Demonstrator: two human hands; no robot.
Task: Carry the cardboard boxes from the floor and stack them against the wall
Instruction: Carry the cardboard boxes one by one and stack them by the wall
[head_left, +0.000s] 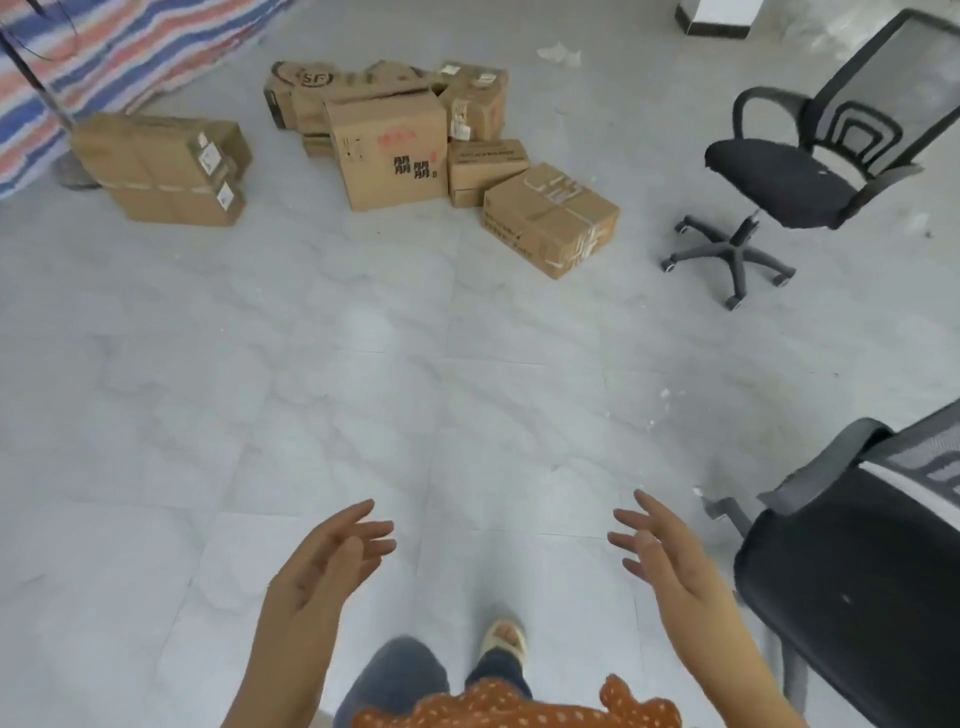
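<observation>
Several brown cardboard boxes lie in a heap on the floor ahead: a tall box with printed marks (390, 150) at the front, a taped box (550, 218) tilted at the heap's right, smaller boxes behind. Off to the left, two flat boxes (166, 169) are stacked one on the other beside a striped tarp. My left hand (332, 561) and my right hand (660, 556) are held out low in front of me, palms facing each other, fingers spread and relaxed, holding nothing. Both hands are far from the boxes.
A black office chair (779, 176) stands right of the heap. A second black chair (857, 582) is close at my right. A striped tarp (104, 57) hangs at the far left with a stand base below it. Grey tiled floor (363, 374) lies between me and the boxes.
</observation>
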